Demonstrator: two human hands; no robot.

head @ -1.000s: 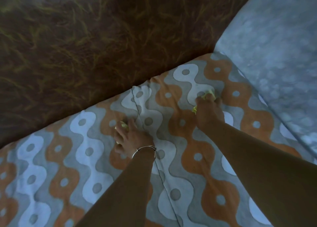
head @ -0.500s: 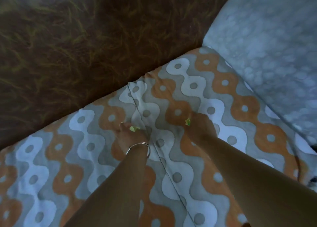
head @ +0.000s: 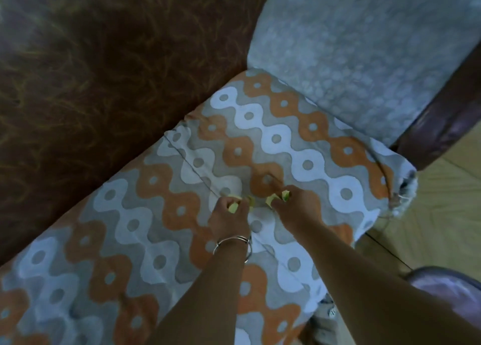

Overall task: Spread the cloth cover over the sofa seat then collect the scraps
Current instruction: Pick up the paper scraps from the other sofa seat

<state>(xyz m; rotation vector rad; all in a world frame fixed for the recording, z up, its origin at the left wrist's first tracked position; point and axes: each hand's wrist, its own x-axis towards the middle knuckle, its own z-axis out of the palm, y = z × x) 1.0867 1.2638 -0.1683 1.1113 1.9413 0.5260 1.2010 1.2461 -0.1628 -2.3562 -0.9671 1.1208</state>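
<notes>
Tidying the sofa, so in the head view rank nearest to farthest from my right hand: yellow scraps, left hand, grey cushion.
1. yellow scraps: pinched in the right hand itself.
2. left hand: close beside, on its left.
3. grey cushion: far, upper right.

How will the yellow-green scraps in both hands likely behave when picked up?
The scraps look tiny beside the left hand and right hand, so probably very light and easily dropped. Each hand holds several, suggesting they're thin and crushable.

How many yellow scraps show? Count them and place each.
5. Three scraps at the left hand, two at the right hand. Others may hide within curled fingers.
</notes>
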